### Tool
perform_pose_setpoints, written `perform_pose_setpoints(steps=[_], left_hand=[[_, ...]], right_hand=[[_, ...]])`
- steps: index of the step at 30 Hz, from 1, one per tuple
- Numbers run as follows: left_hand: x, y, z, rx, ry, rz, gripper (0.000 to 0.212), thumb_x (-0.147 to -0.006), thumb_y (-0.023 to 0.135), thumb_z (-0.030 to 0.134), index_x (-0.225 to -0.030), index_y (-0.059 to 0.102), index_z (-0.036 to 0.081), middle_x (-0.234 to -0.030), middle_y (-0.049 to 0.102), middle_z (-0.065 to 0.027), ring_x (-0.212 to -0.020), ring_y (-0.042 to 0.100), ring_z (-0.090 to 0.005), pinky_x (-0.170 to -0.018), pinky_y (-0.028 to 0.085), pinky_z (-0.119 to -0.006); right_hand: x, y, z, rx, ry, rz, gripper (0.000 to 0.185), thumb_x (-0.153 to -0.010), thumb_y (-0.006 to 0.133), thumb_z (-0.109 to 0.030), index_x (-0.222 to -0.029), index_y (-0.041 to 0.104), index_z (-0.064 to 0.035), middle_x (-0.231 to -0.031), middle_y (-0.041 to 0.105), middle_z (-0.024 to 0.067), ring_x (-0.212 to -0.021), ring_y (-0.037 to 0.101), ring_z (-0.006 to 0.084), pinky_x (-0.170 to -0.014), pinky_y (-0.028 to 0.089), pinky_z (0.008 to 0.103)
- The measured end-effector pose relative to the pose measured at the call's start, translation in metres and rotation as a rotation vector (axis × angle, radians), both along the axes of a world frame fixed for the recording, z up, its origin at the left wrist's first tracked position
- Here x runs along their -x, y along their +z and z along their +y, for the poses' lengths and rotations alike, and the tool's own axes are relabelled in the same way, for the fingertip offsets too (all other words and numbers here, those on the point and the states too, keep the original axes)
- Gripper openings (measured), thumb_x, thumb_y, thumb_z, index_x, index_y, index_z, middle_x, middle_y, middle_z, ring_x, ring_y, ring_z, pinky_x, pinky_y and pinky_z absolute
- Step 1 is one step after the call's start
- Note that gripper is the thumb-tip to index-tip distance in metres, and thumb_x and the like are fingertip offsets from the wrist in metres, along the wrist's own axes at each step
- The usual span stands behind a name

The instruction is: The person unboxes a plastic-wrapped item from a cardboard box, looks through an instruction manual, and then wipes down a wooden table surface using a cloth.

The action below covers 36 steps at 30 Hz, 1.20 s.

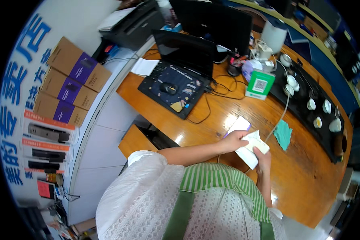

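Over the wooden table's near edge, both my hands hold white and cream papers in front of my waist. My left hand (235, 141) pinches the upper left side of a cream paper slip (257, 143), which bears faint marks. At its lower right corner, my right hand (263, 160) grips the same slip with the thumb on top. A larger white sheet (248, 159) hangs beneath the slip, between the hands. Just beyond my left hand lies a white, purple-edged flat item (239, 124), partly covered by the fingers. A pale cable (280, 120) runs down behind the papers.
A laptop (180, 75) with a mouse (168, 88) on it stands left on the wooden table (303, 186). A green code stand (260, 84), a teal cloth (283, 135) and a black tea tray (306, 120) with cups lie right. Boxes (69, 87) line the left wall.
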<state>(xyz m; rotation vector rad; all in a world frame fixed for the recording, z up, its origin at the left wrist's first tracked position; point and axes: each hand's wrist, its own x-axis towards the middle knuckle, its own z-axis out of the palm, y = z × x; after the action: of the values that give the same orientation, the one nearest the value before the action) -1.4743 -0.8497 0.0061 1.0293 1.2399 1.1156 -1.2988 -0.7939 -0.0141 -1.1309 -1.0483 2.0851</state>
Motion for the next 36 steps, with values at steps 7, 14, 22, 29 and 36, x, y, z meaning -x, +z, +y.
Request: perform_pose_setpoints(steps=[7, 14, 22, 29, 36], left_hand=[[0.193, -0.057, -0.054, -0.178, 0.565, 0.580, 0.031, -0.075, 0.061, 0.009, -0.104, 0.054, 0.001, -0.089, 0.058, -0.0055, -0.076, 0.055, -0.0109, -0.068, 0.046, -0.024], [0.455, -0.072, -0.130, 0.364, 1.272, 0.543, 0.074, -0.063, 0.074, 0.026, -0.117, 0.036, -0.009, -0.112, 0.048, -0.0242, -0.103, 0.049, -0.0298, -0.085, 0.041, -0.034], [0.667, -0.151, -0.107, 0.852, 0.980, 0.776, 0.112, -0.051, 0.069, 0.060, -0.127, 0.023, -0.008, -0.131, 0.027, -0.0259, -0.123, 0.026, -0.0345, -0.101, 0.023, -0.036], [0.692, -0.184, -0.083, 1.027, 1.001, 0.953, 0.079, -0.057, 0.070, 0.050, -0.115, 0.049, 0.001, -0.122, 0.044, -0.0171, -0.114, 0.038, -0.0348, -0.097, 0.030, -0.041], [0.687, -0.163, -0.116, -0.158, 1.348, 0.357, 0.017, -0.074, 0.059, 0.003, -0.087, 0.052, -0.006, -0.080, 0.056, -0.0110, -0.063, 0.053, -0.0191, -0.050, 0.044, -0.030]], right_hand=[[-0.068, -0.029, 0.034, -0.191, -0.466, -0.031, 0.045, -0.081, 0.053, -0.007, -0.122, 0.037, 0.0022, -0.118, 0.047, 0.0144, -0.103, 0.050, 0.0243, -0.088, 0.042, 0.0358], [-0.121, -0.051, 0.024, 0.037, -0.919, -0.158, 0.038, -0.085, 0.043, -0.006, -0.121, 0.035, 0.0049, -0.116, 0.048, 0.0158, -0.103, 0.050, 0.0275, -0.088, 0.043, 0.0397], [-0.001, 0.017, -0.021, -0.035, -0.633, -0.056, 0.042, -0.083, 0.050, -0.011, -0.120, 0.037, 0.0025, -0.115, 0.049, 0.0142, -0.104, 0.050, 0.0255, -0.088, 0.042, 0.0376], [0.035, 0.075, -0.075, -0.071, -0.735, -0.187, 0.037, -0.080, 0.054, -0.008, -0.115, 0.044, -0.0012, -0.111, 0.053, 0.0089, -0.099, 0.054, 0.0205, -0.083, 0.046, 0.0338], [0.011, 0.045, -0.083, -0.075, -0.498, -0.450, 0.028, -0.077, 0.061, -0.012, -0.102, 0.056, -0.0021, -0.093, 0.061, 0.0067, -0.086, 0.058, 0.0165, -0.075, 0.046, 0.0295]])
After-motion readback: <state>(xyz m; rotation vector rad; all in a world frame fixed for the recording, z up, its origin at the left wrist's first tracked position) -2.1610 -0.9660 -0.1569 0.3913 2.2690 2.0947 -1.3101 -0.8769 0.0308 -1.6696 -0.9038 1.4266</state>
